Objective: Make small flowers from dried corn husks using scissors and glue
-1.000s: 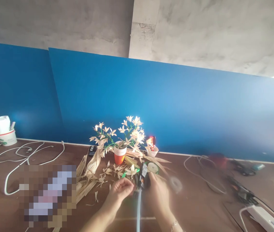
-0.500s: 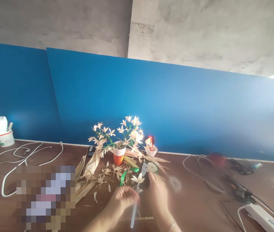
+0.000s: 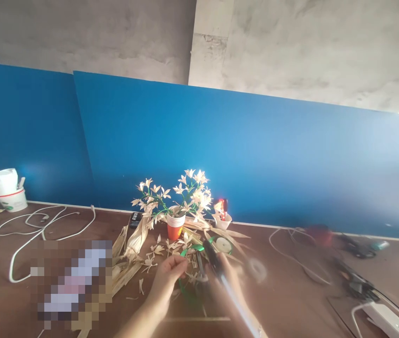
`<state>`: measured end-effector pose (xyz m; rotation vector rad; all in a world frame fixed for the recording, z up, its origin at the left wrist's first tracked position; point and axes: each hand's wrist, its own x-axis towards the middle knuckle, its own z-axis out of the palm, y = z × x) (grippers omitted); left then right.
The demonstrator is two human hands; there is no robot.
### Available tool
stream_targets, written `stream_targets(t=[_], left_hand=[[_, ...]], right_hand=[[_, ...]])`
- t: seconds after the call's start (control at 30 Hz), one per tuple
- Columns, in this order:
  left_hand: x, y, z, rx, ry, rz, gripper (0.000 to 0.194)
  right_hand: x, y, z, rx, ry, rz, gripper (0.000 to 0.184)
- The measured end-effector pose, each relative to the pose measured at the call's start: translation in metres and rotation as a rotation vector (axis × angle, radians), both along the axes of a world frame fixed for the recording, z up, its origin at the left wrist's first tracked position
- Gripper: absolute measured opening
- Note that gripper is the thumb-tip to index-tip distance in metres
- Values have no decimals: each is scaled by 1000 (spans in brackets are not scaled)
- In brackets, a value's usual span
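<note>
My left hand (image 3: 169, 277) is closed in a pinch, thumb against forefinger. What lies between its fingertips is too small to make out. A green ribbon (image 3: 197, 247) runs beside and below those fingertips, partly hidden. My right hand (image 3: 229, 279), blurred, is closed around a black glue gun (image 3: 212, 257), from which a clear glue stick (image 3: 236, 300) slants back over the wrist. Beyond the hands, an orange and white paper cup (image 3: 174, 229) holds green stems with pale husk flowers (image 3: 199, 195). Loose petals (image 3: 157, 249) lie in front of the cup.
Corn husks (image 3: 139, 241) lie left of the cup. A small white cup (image 3: 223, 222) with a red item and a ribbon roll (image 3: 223, 244) sit to its right. White cables (image 3: 19, 251) lie at left, a power strip (image 3: 387, 319) at right. A blue partition (image 3: 241, 155) stands behind.
The glue gun has swung, so its stick now points toward my right wrist. My left hand has moved left and up. The flower that showed between my hands is gone from there.
</note>
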<state>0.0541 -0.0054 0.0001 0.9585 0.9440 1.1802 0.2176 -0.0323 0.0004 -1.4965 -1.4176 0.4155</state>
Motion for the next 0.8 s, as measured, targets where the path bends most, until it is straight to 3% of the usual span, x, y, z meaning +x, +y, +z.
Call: stream_targets(t=[0.1, 0.27, 0.37, 0.53, 0.8], left_hand=[[-3, 9, -6, 13, 78, 120, 39], [0, 10, -13, 55, 136, 148, 40], [2, 7, -14, 79, 150, 152, 35], [4, 4, -14, 66, 134, 104, 28], [4, 5, -17, 115, 155, 100, 31]], right_hand=[[-7, -3, -1, -78, 134, 136, 31], [-18, -12, 12, -186, 236, 344, 32], [-20, -11, 11, -206, 279, 316, 32], [-19, 0, -8, -223, 250, 221, 35], [-15, 5, -21, -142, 163, 172, 36]])
